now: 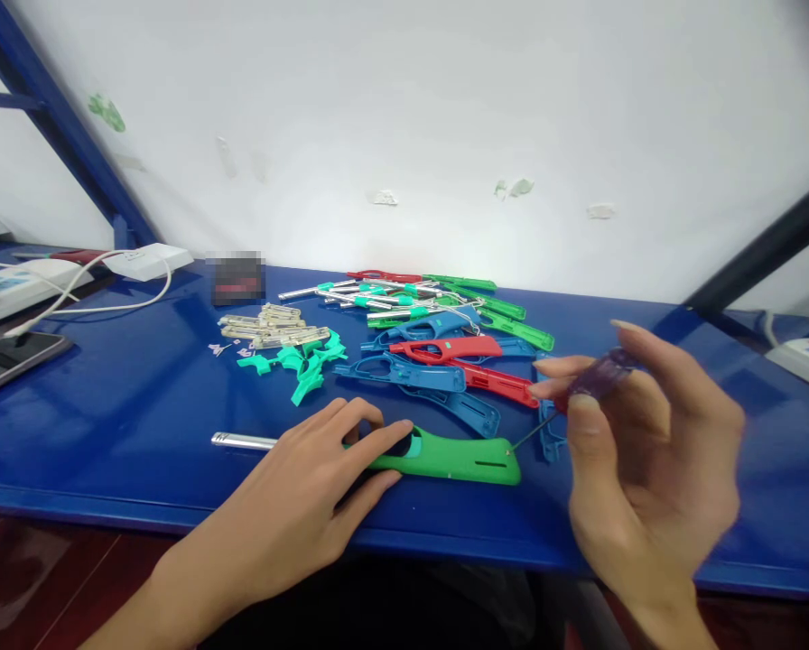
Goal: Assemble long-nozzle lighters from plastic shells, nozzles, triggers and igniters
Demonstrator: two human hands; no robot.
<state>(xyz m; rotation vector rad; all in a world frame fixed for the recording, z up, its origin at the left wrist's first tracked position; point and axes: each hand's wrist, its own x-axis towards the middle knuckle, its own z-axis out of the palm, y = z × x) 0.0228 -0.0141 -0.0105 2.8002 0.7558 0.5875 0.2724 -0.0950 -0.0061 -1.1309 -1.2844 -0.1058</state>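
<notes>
A green lighter with a silver tube lies flat near the front of the blue table. My left hand presses on its front half, fingers bent around the body and covering part of it. In my right hand a screwdriver with a dark purple handle is pinched between thumb and fingers. Its thin shaft slants down to the left, and the tip is at the small hole near the green lighter's right end.
Behind lie blue and red casing halves, silver tubes with teal parts, teal triggers and pale clear parts. A phone and white cable are at the left.
</notes>
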